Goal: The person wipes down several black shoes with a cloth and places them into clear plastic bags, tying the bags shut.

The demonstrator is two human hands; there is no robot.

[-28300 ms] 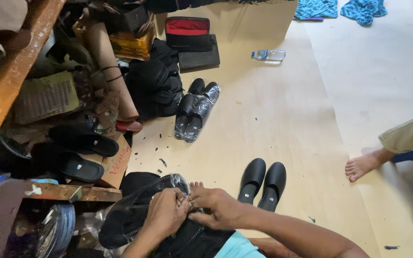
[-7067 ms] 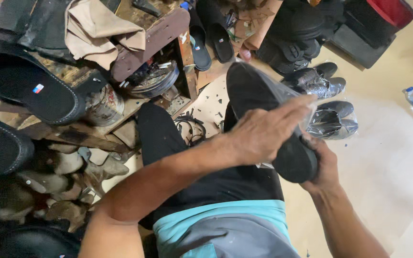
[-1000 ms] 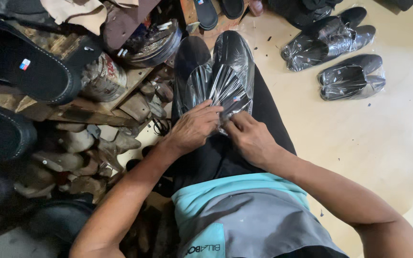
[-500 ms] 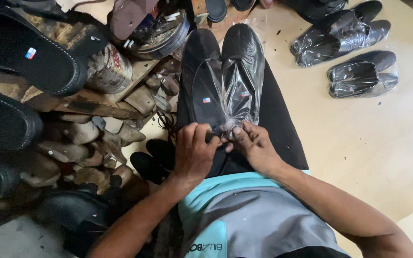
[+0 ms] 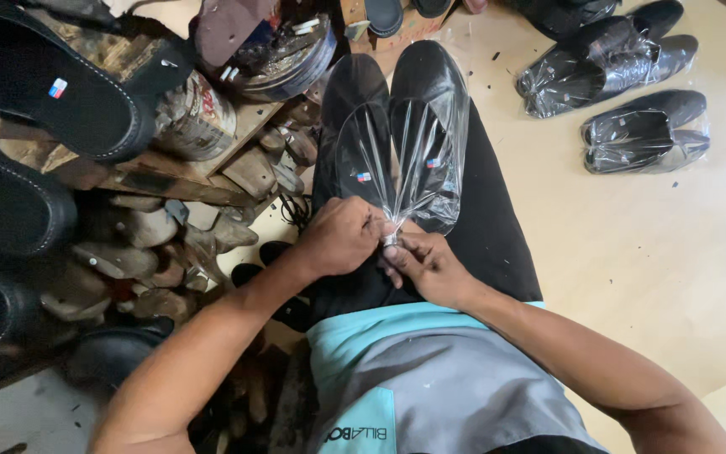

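Seen from above at the lower centre of the frame, the person wears a short-sleeved shirt [image 5: 430, 378] in grey with a light turquoise band across its upper edge and a turquoise panel at lower left carrying dark lettering. Black trousers [image 5: 497, 227] run up the middle of the frame. Both forearms are bare, entering from the lower left and lower right; the left hand [image 5: 342, 240] and right hand [image 5: 430, 269] wear no gloves, rings or watch.

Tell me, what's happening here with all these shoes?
A seated person has a pair of black shoes in a clear bag on their lap. The left hand and right hand pinch the bag's gathered mouth together. Two more bagged pairs lie on the floor to the right; a cluttered workbench stands on the left.
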